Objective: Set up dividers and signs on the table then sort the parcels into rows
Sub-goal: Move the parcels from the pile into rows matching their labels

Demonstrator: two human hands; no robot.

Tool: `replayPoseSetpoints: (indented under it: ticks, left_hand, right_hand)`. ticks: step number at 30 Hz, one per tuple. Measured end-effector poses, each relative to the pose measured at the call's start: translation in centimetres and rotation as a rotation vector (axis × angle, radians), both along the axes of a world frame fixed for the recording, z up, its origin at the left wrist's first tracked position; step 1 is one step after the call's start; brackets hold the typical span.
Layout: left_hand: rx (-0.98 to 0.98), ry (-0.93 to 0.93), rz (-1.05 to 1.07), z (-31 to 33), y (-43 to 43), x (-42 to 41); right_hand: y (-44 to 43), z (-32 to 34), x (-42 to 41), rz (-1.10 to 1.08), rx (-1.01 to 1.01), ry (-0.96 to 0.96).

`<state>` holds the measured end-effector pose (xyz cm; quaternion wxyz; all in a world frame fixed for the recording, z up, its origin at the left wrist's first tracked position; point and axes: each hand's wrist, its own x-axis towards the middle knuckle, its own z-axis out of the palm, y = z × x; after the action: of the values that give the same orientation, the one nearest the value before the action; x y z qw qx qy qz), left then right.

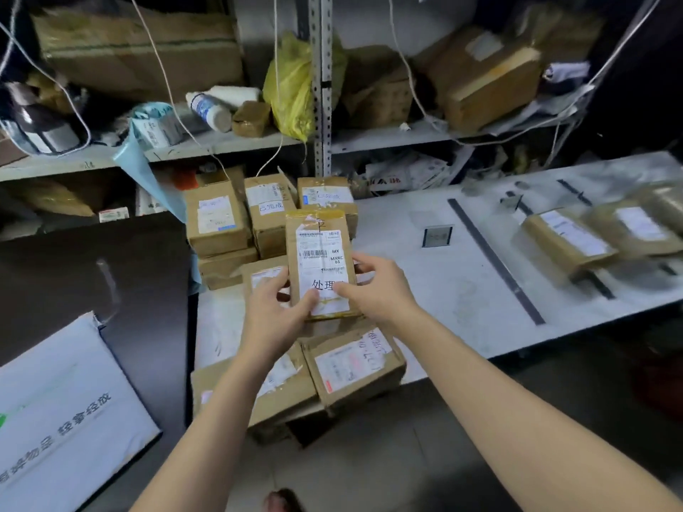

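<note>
Sorting under way: left hand (275,312) and right hand (380,286) grip a labelled parcel (322,260) above the worktop (425,290); next, probably choosing its row beside the divider (495,258).

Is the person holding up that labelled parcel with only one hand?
No, both the left hand and the right hand grip the parcel, one on each side of its lower end.

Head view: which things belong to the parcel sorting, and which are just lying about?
Job: held parcel, gripped by left hand and right hand; unsorted parcels; sorted parcels; divider strip; small sign; table.
Lying about: yellow bag; white bottle; shelf boxes; white mailer.
</note>
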<state>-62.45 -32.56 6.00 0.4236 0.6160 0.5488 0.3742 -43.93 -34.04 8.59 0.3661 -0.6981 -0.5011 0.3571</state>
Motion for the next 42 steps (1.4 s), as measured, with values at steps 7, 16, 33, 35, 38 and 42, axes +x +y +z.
replayPoseSetpoints:
  ticks: [7, 16, 33, 35, 38, 42]
  left_hand:
    - [0.048, 0.043, -0.131, 2.8, -5.4, 16.6]
    - [0.086, 0.039, -0.295, 4.0, -7.7, 34.8]
    - [-0.102, -0.067, -0.332, 0.9, 1.8, 62.0]
    - [-0.151, -0.050, -0.303, 0.3, 2.6, 63.7]
    - [-0.212, -0.035, -0.253, -1.1, 4.0, 66.3]
    - [-0.254, -0.012, -0.157, -2.3, 5.0, 68.8]
  right_hand:
    - [-7.7, 1.6, 15.8, -0.136, 0.059, 0.009]
    - [-12.9, 2.7, 32.7, -0.295, 0.109, 0.104]
    - [-3.4, 1.1, 59.3, -0.394, -0.007, 0.052]
    - [-1.6, -0.2, 61.2, -0.381, -0.033, 0.071]
    - [1.3, -2.3, 64.1, -0.318, -0.073, 0.075]
    - [4.0, -4.6, 67.0, -0.203, -0.111, 0.086]
